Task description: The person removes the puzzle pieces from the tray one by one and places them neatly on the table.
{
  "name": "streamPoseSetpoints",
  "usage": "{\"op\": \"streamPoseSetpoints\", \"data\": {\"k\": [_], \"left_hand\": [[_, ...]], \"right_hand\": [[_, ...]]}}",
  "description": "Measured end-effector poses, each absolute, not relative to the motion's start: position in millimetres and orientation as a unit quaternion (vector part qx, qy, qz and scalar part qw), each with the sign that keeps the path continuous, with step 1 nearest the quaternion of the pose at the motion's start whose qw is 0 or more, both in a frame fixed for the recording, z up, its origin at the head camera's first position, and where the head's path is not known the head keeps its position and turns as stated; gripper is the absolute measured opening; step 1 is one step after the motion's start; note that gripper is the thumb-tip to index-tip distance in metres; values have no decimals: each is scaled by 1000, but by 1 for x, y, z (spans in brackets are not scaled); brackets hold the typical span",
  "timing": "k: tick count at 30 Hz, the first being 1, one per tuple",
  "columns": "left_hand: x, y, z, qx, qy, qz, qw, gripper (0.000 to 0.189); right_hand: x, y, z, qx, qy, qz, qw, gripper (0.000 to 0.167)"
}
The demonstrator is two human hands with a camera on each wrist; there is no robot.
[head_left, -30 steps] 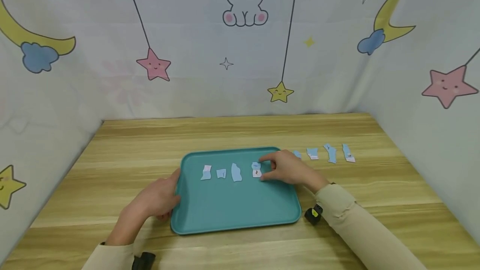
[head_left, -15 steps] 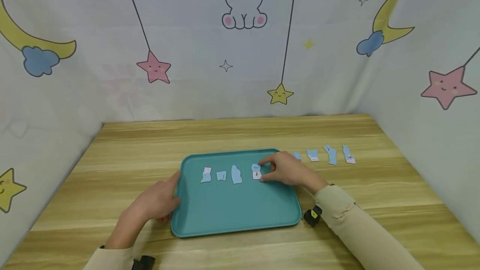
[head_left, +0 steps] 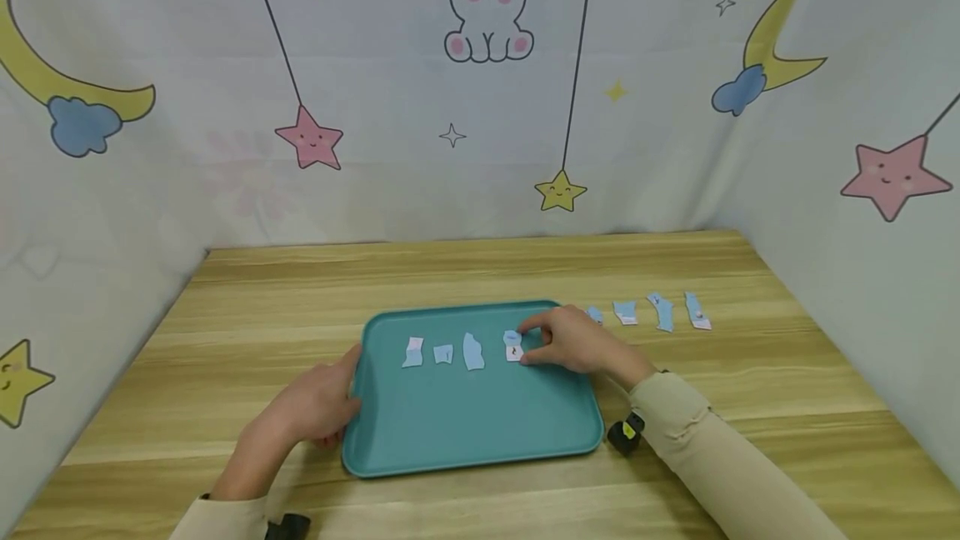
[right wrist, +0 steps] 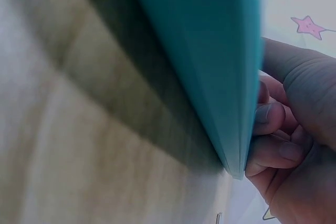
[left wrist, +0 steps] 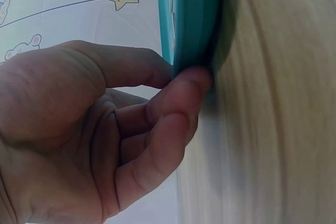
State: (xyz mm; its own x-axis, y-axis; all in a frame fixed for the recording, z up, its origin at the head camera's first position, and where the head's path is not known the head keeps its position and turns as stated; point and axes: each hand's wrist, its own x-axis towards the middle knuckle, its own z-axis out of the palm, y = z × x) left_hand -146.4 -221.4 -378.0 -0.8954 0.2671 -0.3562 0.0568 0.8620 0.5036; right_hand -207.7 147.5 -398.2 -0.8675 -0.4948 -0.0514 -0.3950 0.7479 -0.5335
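My left hand grips the left rim of a teal tray. In the left wrist view, thumb and fingers of the left hand pinch the tray's edge. My right hand reaches over the tray's right side. Its thumb and index finger pinch a blue and white puzzle piece at its right end. The right wrist view hides that piece behind the tray wall; the curled fingers of the right hand show beyond it. Beside it lie an irregular blue piece, a small blue piece and a pink-and-blue piece.
To the tray's right, several more pieces lie in a row on the wooden table, among them a bent blue piece and a long piece. One piece is partly hidden by the right hand. A printed white curtain encloses the table.
The whole scene has slid slightly lower in the head view. Both hands, the tray and the pieces keep the same places relative to one another.
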Motion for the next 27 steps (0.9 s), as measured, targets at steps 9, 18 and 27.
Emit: {"op": "streamPoseSetpoints", "data": {"k": [9,18,27], "left_hand": [[-147,-221,-379,83,940,252,213,80],[-146,-221,-380,82,940,254,211,80],[-146,-220,-380,81,942,248,209,80]], "right_hand": [[-208,149,-398,-246,925,-275,96,42],[-209,154,-402,-240,911,-320,98,40],[-209,159,-402,-233,900,-355,94,41]]}}
